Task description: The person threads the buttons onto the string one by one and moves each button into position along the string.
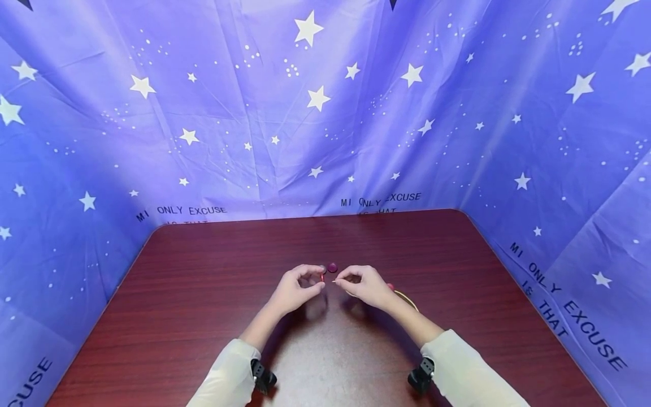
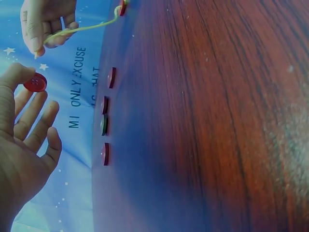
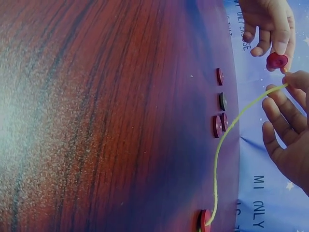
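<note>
In the head view, the left hand (image 1: 297, 291) and the right hand (image 1: 367, 285) face each other above a dark red table (image 1: 203, 271). The thumb and a finger of the left hand pinch a red button (image 1: 322, 277), which stands on its edge in the air. The right fingertips are pinched together on the end of a yellow cord (image 1: 407, 300), just beside this button. A purple-looking button (image 1: 333, 267) lies on the table behind the hands. In the left wrist view, the other left fingers are spread apart and loosely bent. On the table there is a row of buttons, among them a dark green button (image 2: 104, 125). In the right wrist view, the cord end is at the edge of the held button; I cannot tell if it enters a hole. The right thumb pinches the cord, while the other fingers are partly bent. From there the cord goes down in a curve to another red button (image 3: 205, 217) on the table.
</note>
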`<move>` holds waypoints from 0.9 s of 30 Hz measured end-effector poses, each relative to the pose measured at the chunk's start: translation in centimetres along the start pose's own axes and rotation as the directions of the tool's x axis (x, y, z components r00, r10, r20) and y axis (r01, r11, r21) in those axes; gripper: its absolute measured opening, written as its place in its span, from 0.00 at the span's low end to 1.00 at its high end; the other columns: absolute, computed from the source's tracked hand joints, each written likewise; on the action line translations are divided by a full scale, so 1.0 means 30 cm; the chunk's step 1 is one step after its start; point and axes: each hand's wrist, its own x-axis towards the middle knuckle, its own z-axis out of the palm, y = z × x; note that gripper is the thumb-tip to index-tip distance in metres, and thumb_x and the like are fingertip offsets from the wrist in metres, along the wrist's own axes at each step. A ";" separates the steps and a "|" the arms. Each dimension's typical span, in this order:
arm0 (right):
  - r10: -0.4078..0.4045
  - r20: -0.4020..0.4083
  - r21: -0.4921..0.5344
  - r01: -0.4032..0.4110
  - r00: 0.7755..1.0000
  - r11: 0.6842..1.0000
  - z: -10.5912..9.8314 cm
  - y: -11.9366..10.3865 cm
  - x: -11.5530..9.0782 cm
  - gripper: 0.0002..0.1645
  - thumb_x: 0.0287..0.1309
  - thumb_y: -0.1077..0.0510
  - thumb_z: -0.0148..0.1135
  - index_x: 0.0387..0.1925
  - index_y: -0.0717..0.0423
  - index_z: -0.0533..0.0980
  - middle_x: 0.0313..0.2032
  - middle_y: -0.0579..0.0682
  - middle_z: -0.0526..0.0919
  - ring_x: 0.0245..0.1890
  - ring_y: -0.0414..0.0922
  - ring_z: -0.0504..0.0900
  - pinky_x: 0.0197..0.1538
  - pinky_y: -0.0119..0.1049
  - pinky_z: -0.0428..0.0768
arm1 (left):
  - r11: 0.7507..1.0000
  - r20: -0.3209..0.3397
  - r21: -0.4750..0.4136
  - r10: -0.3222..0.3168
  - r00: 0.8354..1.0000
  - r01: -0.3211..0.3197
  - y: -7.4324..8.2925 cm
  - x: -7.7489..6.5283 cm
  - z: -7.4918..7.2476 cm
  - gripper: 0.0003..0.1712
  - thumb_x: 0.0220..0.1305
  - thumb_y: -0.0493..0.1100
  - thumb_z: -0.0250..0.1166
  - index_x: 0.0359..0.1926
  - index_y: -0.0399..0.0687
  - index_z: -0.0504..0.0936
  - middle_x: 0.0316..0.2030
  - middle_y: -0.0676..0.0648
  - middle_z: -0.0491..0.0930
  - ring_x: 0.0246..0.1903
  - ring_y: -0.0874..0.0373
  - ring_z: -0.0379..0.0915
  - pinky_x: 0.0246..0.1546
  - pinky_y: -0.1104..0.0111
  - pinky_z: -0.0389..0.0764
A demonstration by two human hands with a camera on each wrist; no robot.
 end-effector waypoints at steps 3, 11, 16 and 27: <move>-0.003 -0.007 0.014 0.003 1.000 1.000 0.001 -0.003 0.002 0.11 0.55 0.54 0.65 0.32 0.59 0.82 0.21 0.49 0.79 0.19 0.34 0.72 0.24 0.26 0.73 | 1.000 -0.009 -0.019 -0.006 1.000 0.006 0.008 -0.002 0.004 0.17 0.52 0.33 0.68 0.46 0.38 0.81 0.44 0.40 0.83 0.31 0.59 0.80 0.34 0.71 0.77; -0.011 -0.017 -0.007 0.011 1.000 1.000 0.008 -0.008 0.005 0.09 0.55 0.55 0.65 0.32 0.58 0.82 0.25 0.54 0.83 0.22 0.33 0.74 0.26 0.26 0.75 | 0.994 0.035 -0.099 -0.040 0.999 0.044 0.119 -0.018 -0.018 0.17 0.53 0.29 0.65 0.46 0.29 0.78 0.45 0.32 0.80 0.36 0.48 0.80 0.36 0.66 0.79; -0.025 -0.030 -0.038 0.024 0.999 0.999 0.001 -0.092 -0.012 0.06 0.55 0.61 0.64 0.32 0.62 0.81 0.27 0.56 0.83 0.23 0.35 0.74 0.29 0.25 0.75 | 0.986 0.055 -0.150 -0.064 0.996 0.071 0.126 -0.017 -0.019 0.16 0.54 0.28 0.63 0.46 0.28 0.78 0.47 0.32 0.79 0.36 0.56 0.79 0.37 0.66 0.79; -0.065 -0.046 -0.076 0.062 0.997 0.995 0.002 -0.151 -0.019 0.05 0.53 0.66 0.63 0.32 0.67 0.81 0.29 0.62 0.84 0.24 0.36 0.74 0.30 0.28 0.75 | 0.982 0.062 -0.169 -0.072 0.995 0.082 0.115 -0.018 -0.012 0.17 0.55 0.28 0.63 0.47 0.29 0.78 0.44 0.32 0.80 0.39 0.49 0.79 0.36 0.69 0.79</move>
